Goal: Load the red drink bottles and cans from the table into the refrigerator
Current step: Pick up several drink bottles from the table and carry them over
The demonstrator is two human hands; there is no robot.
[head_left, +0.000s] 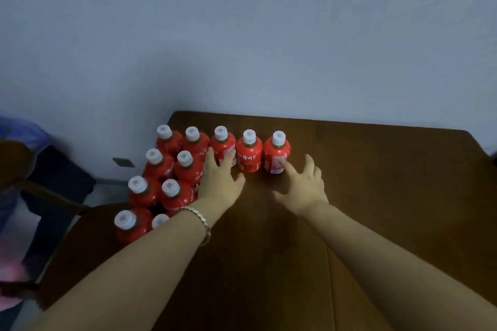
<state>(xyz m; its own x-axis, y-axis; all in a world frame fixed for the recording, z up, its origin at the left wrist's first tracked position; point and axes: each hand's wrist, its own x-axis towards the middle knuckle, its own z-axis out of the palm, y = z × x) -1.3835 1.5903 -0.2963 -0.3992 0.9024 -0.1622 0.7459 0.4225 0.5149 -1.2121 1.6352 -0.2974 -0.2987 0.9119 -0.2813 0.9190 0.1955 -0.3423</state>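
Observation:
Several red drink bottles with white caps stand upright on the left part of a dark brown table point(376, 209), in a back row and two columns running toward me. My left hand point(219, 183) reaches forward with spread fingers that touch the third bottle of the back row point(222, 146). My right hand point(301, 185) is open, and its forefinger touches the lower label of the rightmost bottle point(277, 153). Between them stands another bottle point(250, 153), untouched. No cans and no refrigerator are in view.
A pale wall rises right behind the table's far edge. Left of the table stand a wooden chair point(40, 191) with dark cloth and a blue bag point(24, 129). A wall socket point(123, 162) sits low on the wall.

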